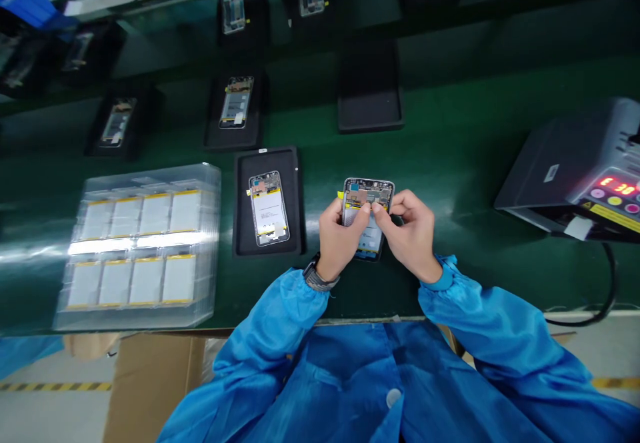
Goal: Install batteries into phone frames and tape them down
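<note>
Two hands (345, 230) at phone frame (369, 193) edges

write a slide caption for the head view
Left hand and right hand hold an open smartphone over a green bench, near a clear tray of batteries

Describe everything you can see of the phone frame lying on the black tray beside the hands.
The phone frame lies back-up and open on the black tray, tilted slightly in the tray. It has a thin, metallic-looking rim with rounded corners. A circuit board with copper-coloured parts fills its far end, above a white printed panel, probably a battery. A yellow tab sticks out past the far left corner, and a yellow strip crosses the near end. Only the tray touches it.
</note>
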Demonstrator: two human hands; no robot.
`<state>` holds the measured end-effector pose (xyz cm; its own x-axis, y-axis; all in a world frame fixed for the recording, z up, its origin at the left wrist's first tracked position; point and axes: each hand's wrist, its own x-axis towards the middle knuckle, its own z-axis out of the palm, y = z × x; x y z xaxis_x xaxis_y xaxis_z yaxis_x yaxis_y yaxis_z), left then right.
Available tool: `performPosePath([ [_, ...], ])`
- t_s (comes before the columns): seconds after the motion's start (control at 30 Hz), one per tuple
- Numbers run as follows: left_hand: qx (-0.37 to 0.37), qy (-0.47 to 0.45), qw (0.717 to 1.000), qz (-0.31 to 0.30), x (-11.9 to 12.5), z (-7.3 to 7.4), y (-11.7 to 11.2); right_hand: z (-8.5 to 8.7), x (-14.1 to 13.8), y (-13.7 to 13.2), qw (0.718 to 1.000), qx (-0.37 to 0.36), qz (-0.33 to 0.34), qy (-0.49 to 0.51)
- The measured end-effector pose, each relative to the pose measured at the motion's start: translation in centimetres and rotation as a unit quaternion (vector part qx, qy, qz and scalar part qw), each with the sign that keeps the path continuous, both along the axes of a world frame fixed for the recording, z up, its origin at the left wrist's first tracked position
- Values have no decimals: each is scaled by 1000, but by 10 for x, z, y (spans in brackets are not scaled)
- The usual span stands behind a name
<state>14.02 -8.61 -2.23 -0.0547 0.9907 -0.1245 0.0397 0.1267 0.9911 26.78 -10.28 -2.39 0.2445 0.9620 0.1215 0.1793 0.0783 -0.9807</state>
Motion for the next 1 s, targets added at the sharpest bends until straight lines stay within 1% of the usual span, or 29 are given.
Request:
performPosePath([
  [0.17,-10,-9,1000,4,2,-3,0,1,-1,1,1000,-12,-8,14],
  [0.3,-2,-7,1000,-9,1,-3,-1,2,0,2,1000,-1,-7,23],
  [0.4,30,22,999,-10,-3,0,-4,2,3,1,1000,11,6,25],
  [0.53,91,95,991,-9,-8,4,-10,1,5,1,998,-3,37,50],
  [0.7,142,149,978,-5,-9,5,-14,0,4,1,996,-1,48,73],
  [0.87,168,183,969,1,-8,1,-15,-4,4,-1,998,10,37,39],
  [0.93,172,182,968,5,-7,0,-15,-6,4,-1,999,29,29,20],
  [1.0,160,173,972,6,-6,0,-15,-8,3,-2,998,53,14,1],
])
